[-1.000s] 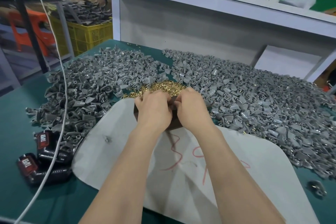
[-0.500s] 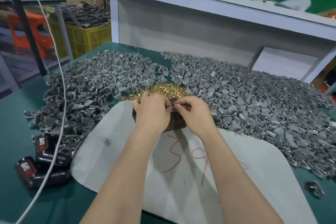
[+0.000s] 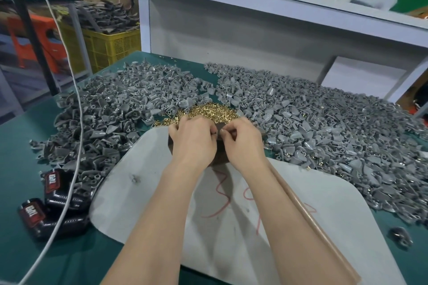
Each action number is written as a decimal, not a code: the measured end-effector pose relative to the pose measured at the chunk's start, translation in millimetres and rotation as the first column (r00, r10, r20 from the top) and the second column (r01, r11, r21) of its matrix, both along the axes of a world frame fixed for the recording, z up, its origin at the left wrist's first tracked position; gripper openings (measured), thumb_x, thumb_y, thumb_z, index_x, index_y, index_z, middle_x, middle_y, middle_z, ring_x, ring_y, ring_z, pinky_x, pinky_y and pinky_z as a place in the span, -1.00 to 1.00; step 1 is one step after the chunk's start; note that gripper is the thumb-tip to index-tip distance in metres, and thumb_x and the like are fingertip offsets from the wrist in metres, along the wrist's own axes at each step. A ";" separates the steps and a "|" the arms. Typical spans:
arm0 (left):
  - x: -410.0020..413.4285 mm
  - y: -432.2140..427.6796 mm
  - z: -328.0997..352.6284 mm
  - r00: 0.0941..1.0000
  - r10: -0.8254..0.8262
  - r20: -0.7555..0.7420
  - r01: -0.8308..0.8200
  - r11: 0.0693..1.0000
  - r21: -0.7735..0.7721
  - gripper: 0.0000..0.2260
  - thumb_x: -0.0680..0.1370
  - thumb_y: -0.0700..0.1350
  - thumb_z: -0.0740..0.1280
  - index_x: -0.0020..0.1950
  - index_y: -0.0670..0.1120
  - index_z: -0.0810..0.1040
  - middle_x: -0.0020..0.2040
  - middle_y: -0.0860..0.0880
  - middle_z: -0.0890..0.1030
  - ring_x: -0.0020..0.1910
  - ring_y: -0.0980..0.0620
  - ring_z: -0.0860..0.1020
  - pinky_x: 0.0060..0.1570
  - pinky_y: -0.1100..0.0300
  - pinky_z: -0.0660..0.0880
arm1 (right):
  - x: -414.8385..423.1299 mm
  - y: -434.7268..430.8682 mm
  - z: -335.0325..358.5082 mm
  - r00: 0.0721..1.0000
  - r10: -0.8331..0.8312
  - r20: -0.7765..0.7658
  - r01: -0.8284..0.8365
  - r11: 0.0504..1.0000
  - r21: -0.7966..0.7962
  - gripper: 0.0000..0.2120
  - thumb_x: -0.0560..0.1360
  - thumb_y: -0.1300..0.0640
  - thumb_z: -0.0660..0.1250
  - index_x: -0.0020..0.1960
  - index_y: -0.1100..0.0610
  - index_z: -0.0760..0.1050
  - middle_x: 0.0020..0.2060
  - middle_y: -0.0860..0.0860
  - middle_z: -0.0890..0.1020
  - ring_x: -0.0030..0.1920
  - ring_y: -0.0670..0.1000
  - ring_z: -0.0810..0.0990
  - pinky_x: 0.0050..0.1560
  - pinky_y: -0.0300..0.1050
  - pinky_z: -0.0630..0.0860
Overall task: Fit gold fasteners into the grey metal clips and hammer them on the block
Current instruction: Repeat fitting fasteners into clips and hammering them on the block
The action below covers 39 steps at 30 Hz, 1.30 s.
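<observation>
Change: right hand (image 3: 245, 143) eased a touch off the left hand (image 3: 192, 141) since a second back, knuckles no longer pressed together; tan stick (image 3: 322, 238) now showing along the right forearm.
Hands: close together, fingers curled, fingertips meeting and pinching a small grey clip (image 3: 217, 134) from either side.
Clip: up between the two thumbs, right over the block (image 3: 220, 157); mostly hidden, so heading and long axis impossible to tell.
Block: dark brown, at the far edge of the white sheet (image 3: 139, 203), half covered by both hands.
Fasteners: gold heap (image 3: 208, 111) just beyond the knuckles.
Spare clips: grey heaps left (image 3: 115, 111) and right (image 3: 324, 134) of the gold.
Stick: long axis from the right wrist down toward the near right corner.
</observation>
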State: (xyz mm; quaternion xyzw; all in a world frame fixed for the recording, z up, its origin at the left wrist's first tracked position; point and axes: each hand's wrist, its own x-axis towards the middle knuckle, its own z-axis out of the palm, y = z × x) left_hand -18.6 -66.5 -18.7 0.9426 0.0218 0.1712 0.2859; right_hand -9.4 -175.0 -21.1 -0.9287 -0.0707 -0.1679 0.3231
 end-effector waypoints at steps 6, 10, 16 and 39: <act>-0.7 0.3 0.3 1.000 -0.002 -0.015 0.002 1.000 -0.001 -0.85 0.55 -0.11 0.26 -0.09 0.06 0.61 0.04 0.05 0.57 0.14 -0.08 0.36 -0.03 0.10 0.07 | -1.3 -7.2 5.9 0.999 0.018 -0.032 -0.019 0.999 -0.037 -0.88 0.54 0.15 0.30 -0.01 0.13 0.60 0.02 -0.01 0.52 0.00 -0.04 0.48 0.13 -0.22 0.36; -0.1 1.3 -0.4 1.000 -0.004 -0.024 0.003 1.000 -0.027 -0.86 0.55 -0.11 0.28 -0.11 0.07 0.61 0.03 0.08 0.57 0.15 -0.06 0.36 -0.01 0.10 0.07 | -2.1 -47.8 13.9 0.937 -0.285 -0.201 0.237 0.943 -0.233 -0.66 0.51 -0.07 0.31 0.19 0.09 0.48 0.11 0.08 0.53 0.11 0.11 0.53 0.20 0.06 0.46; 0.0 2.9 -0.3 0.999 0.010 -0.042 -0.010 1.000 -0.005 -0.93 0.54 -0.02 0.32 -0.09 0.09 0.59 0.02 0.08 0.54 0.13 -0.05 0.37 -0.02 0.10 0.09 | -9.8 -57.8 5.0 0.844 -0.320 -0.429 0.168 0.919 -0.356 -0.81 0.54 0.06 0.26 0.00 0.20 0.49 -0.11 0.11 0.60 -0.10 0.14 0.58 -0.19 -0.09 0.46; 1.5 0.9 -1.3 1.000 0.027 0.015 -0.026 0.999 -0.037 -0.90 0.52 -0.08 0.35 -0.18 0.04 0.62 -0.04 0.06 0.60 0.12 -0.07 0.38 -0.04 0.11 0.06 | -46.5 -34.1 39.0 0.983 -0.021 0.182 0.057 0.980 -0.191 -0.64 0.57 0.08 0.25 0.34 -0.18 0.42 0.16 -0.05 0.61 0.09 0.05 0.58 0.13 -0.06 0.50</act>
